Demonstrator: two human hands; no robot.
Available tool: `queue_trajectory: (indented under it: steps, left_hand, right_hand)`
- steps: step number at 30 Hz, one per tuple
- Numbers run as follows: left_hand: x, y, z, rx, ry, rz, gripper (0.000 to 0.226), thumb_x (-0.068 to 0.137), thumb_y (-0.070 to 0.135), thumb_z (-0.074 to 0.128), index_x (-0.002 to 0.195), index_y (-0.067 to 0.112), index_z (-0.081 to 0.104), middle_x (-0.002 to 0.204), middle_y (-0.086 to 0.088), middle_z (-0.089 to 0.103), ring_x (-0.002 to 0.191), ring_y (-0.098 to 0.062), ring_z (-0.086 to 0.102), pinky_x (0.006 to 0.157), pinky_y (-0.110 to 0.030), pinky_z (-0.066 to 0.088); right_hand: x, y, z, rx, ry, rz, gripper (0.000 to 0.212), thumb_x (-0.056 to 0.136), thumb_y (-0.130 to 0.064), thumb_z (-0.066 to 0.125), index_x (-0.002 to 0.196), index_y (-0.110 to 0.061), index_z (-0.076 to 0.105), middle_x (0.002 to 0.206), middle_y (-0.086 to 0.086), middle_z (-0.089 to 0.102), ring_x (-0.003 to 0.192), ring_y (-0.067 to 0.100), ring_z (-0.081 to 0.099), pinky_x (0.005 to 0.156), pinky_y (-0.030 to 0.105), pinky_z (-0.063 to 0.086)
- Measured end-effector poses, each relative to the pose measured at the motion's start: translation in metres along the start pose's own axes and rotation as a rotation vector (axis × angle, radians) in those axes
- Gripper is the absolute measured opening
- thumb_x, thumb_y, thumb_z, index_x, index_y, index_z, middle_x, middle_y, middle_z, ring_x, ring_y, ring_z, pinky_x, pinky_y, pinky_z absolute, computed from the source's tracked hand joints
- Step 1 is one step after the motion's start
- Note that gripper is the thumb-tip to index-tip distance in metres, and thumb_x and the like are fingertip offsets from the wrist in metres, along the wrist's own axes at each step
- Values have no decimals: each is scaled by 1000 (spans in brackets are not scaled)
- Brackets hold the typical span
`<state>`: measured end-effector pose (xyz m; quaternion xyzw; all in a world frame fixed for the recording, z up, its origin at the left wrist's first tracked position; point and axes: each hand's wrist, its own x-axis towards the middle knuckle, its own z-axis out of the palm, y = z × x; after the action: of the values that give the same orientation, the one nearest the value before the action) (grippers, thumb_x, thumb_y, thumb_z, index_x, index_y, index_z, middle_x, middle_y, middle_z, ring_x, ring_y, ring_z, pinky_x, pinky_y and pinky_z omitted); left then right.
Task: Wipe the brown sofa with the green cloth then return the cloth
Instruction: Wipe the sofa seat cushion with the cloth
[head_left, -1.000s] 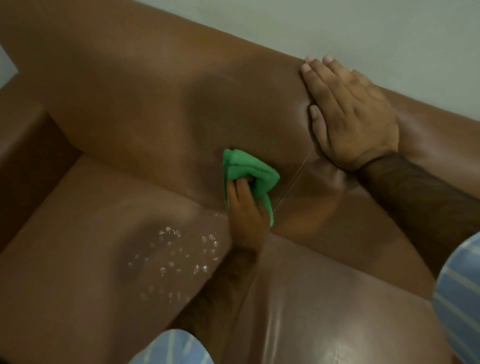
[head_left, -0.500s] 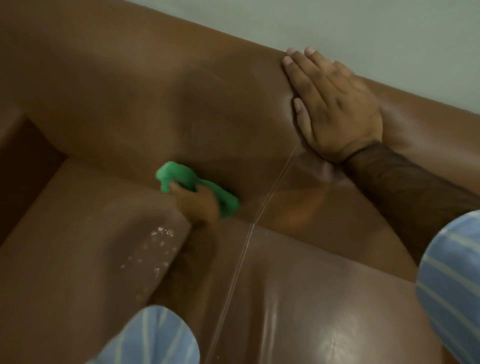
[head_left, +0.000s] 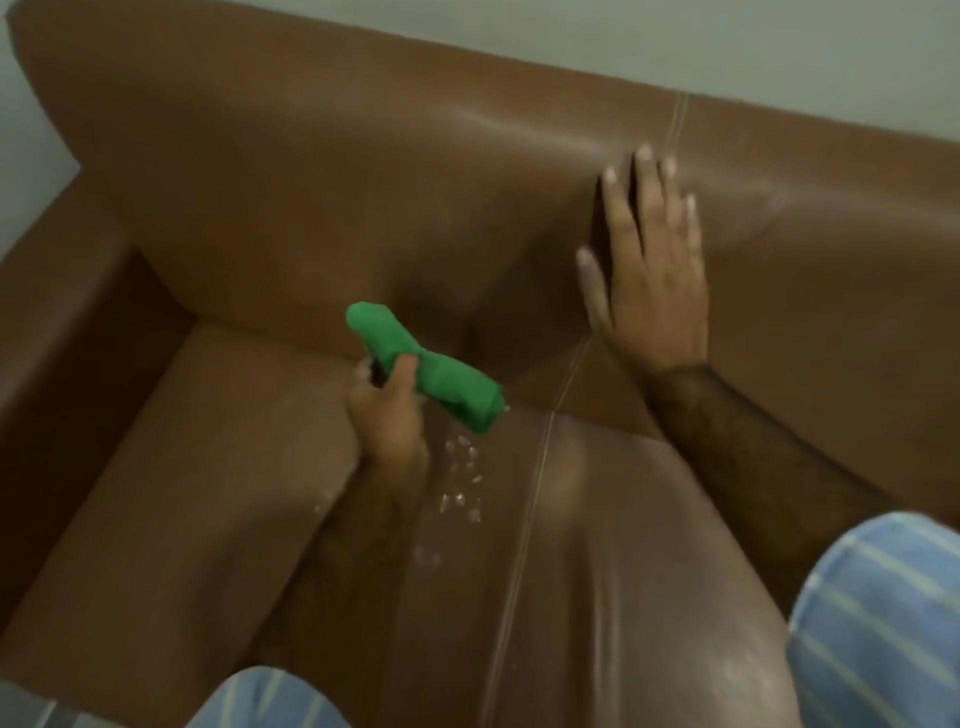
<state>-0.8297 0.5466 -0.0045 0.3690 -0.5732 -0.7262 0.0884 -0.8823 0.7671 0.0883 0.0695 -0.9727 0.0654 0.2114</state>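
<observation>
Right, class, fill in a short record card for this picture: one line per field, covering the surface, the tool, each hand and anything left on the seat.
Surface: brown sofa, glossy, with a seam between its two seat cushions
Tool: green cloth, bunched into a roll
Left hand: left hand closed around the cloth, at the crease where seat meets backrest
Right hand: right hand flat and open against the backrest, fingers spread, holding nothing
On the seat: water droplets just below the cloth
Clothing: striped blue sleeves
Cloth returned: not yet
</observation>
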Motion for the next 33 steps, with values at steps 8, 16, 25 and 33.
queue_trajectory:
  steps: [8,16,25,33]
  left_hand:
    - [60,1,-165,813,-9,330,24,80,23,66,101,11,71,85,-5,73,75,-19,68,76,-41,57]
    - [101,-94,-170,1270,100,526,39,87,22,61,118,-2,60,117,-29,63,104,-44,59,92,-45,45]
    - [-18,-160,-91,1196,-571,811,41,82,27,57,115,5,67,114,-19,67,94,-37,67,78,-39,54]
    - [72,-120,-197,1282,-72,795,37,87,21,58,117,-1,66,114,-28,66,100,-43,64,89,-41,45]
  right_hand:
    - [-290,-31,100,57,-591,307,81,103,-64,16,161,-10,34,169,19,27,158,39,24,121,60,36]
    - [-363,-70,128,-123,-496,446,75,102,-52,30,166,-13,18,174,16,14,162,35,14,130,55,13]
    - [-369,-71,137,-148,-406,448,72,103,-47,34,165,-14,19,174,15,15,162,34,15,130,55,15]
    - [-370,-73,139,-162,-380,457,72,104,-47,32,166,-15,17,174,14,13,162,33,12,131,54,13]
